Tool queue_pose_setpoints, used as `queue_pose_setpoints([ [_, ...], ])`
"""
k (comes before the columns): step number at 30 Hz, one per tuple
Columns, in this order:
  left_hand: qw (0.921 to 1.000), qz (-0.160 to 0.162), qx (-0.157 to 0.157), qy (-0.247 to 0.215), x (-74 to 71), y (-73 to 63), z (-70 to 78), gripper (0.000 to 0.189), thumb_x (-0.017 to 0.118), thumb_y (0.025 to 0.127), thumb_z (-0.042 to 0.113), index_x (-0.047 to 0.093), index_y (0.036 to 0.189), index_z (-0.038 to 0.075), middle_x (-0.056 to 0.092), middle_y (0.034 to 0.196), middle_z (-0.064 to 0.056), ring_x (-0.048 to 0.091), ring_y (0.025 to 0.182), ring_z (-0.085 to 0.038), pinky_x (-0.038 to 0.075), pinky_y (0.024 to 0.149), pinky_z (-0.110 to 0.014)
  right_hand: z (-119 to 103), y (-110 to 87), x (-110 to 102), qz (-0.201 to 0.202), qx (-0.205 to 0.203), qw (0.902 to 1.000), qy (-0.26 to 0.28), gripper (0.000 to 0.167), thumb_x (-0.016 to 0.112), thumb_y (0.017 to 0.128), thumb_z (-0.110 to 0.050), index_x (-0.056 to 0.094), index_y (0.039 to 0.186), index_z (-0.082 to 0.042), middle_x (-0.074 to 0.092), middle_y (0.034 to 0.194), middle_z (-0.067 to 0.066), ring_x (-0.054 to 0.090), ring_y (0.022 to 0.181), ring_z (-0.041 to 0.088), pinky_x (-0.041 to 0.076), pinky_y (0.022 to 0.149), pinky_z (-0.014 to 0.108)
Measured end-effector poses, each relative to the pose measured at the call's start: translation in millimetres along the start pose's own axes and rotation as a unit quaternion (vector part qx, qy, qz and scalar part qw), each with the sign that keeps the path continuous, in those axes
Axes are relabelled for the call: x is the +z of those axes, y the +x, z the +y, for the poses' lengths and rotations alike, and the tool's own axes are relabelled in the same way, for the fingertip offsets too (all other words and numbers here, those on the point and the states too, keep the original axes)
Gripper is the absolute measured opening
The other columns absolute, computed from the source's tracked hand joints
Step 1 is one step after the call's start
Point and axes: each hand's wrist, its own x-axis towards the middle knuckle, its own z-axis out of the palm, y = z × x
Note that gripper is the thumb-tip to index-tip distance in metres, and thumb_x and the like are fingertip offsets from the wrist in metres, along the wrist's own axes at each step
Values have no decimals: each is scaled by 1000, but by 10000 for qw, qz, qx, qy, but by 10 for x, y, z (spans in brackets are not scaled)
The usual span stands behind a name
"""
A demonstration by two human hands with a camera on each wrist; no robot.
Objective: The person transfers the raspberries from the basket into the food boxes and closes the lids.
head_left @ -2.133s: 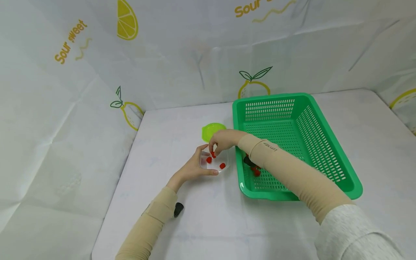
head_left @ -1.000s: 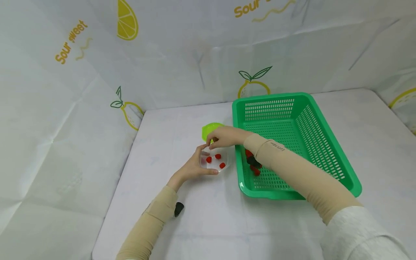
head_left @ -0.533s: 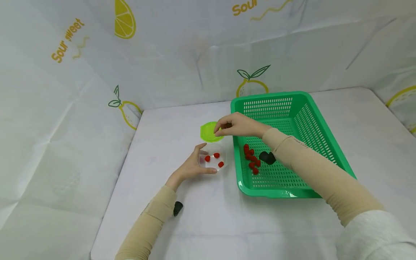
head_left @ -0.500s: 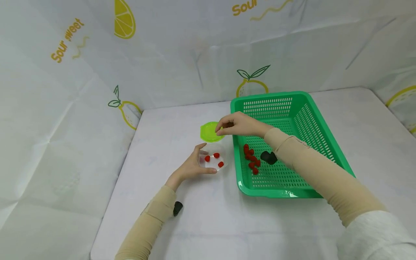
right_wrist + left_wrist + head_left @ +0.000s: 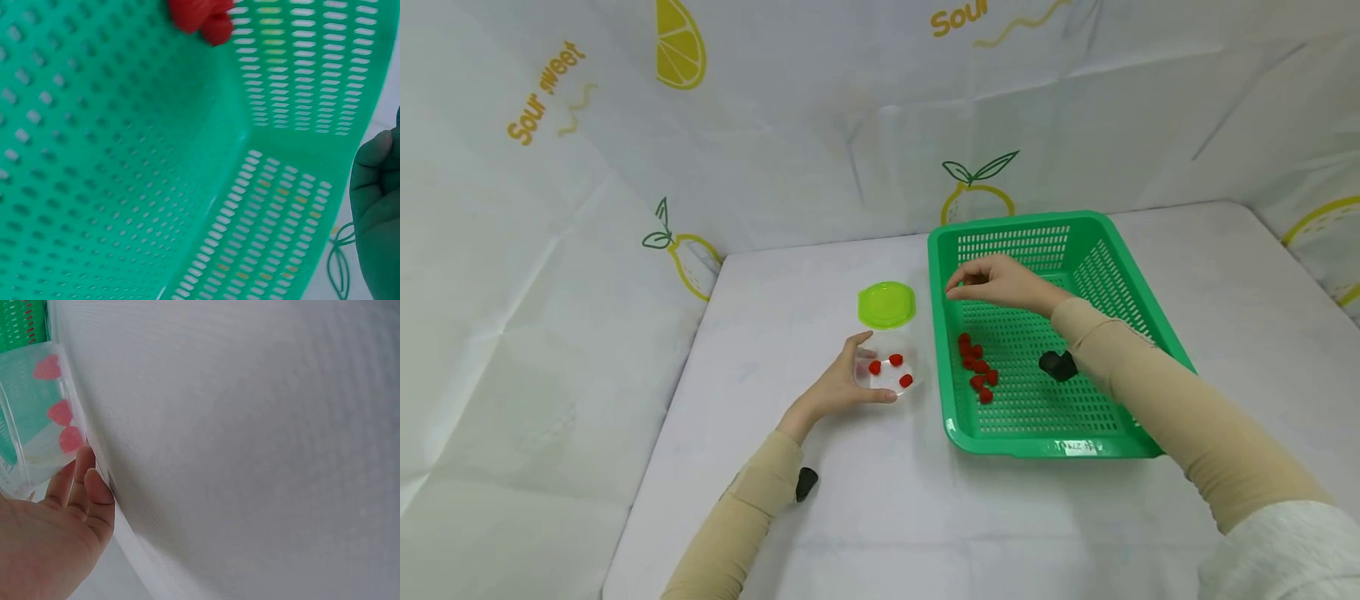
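My left hand (image 5: 831, 387) holds a clear plastic container (image 5: 883, 377) on the table, thumb on the near side and fingers round the far side. Three red raspberries (image 5: 896, 360) lie apart from each other on its bottom; through its wall, the left wrist view shows the raspberries (image 5: 60, 412) near the fingers. Over the left part of a green basket (image 5: 957, 400) hovers my right hand (image 5: 1000, 282), its fingers loosely curled with nothing seen between them. Below it, several raspberries (image 5: 980, 367) sit clustered along the basket's left side.
A lime-green lid (image 5: 887, 305) lies flat behind the container, left of the basket. The basket's slotted walls (image 5: 269, 206) rise round its floor. Lemon-printed white cloth (image 5: 820, 142) stands behind the table. Black cameras (image 5: 1058, 365) are worn at both wrists.
My right hand has let go of a raspberry inside the container, then lifted and moved right past the lid to above the basket. The left hand has kept its hold on the container.
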Motion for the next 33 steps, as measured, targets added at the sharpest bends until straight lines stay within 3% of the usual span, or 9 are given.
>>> queue_pose_setpoints([
  [7, 10000, 2, 12, -76, 1, -8, -8, 107, 82, 63, 48, 15, 145, 31, 44, 137, 3, 38, 132, -23, 32, 110, -51, 239, -12, -13, -567, 180, 9953, -765, 30, 60, 91, -31, 66, 110, -9, 64, 89, 14, 49, 74, 23, 42, 68, 31],
  [16, 10000, 14, -6, -73, -2, -19, -7, 107, 82, 64, 46, 16, 145, 30, 45, 137, 2, 38, 132, -24, 32, 110, -51, 422, 3, 89, -1204, 306, 9845, -1238, 31, 61, 90, -27, 66, 111, -5, 64, 87, 9, 48, 72, 14, 41, 64, 27],
  [24, 10000, 5, -18, -72, 10, -32, -8, 106, 82, 64, 46, 16, 145, 30, 44, 138, 3, 38, 132, -23, 32, 110, -51, 475, -5, 212, -1320, 189, 9812, -1392, 29, 62, 89, -24, 66, 109, -4, 66, 88, 6, 48, 70, 12, 41, 63, 26],
  [33, 10000, -20, 2, -31, -6, -26, 7, 107, 81, 64, 47, 14, 146, 30, 44, 138, 3, 38, 132, -23, 33, 109, -50, 450, 4, 257, -1278, 209, 9824, -1345, 23, 64, 88, -23, 68, 103, -7, 60, 76, 5, 43, 65, 12, 37, 60, 26],
])
